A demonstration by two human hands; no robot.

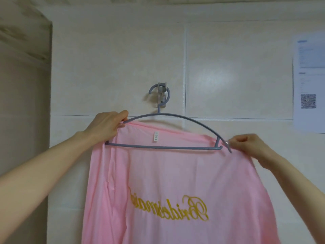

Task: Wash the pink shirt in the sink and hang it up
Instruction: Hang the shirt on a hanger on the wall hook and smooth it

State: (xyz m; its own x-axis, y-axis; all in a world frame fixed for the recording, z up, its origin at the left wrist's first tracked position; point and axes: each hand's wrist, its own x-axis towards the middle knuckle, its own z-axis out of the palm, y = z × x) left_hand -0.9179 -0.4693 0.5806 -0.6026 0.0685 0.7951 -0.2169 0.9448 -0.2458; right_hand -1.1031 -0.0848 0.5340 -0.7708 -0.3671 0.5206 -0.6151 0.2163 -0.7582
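Shirt (175, 182) draped on hanger (163, 147), hanger on wall hook (162, 95). Left hand (107, 126) pinches fabric at hanger's left end; right hand (246, 145) pinches fabric at right tip. Shirt hangs between both grips.

One pink shirt (175, 173). It bears one small white label (156, 138) near its top edge and one word (168, 206) in gold script, seen mirrored. One grey hanger (167, 147), with one curved top, one straight bar and one round hook end. One metal wall hook (162, 93). Two bare hands: one left hand (107, 127) and one right hand (248, 147). One white paper sheet (307, 81) on the wall, printed with one QR code (308, 101); its text is too blurred to count lines.
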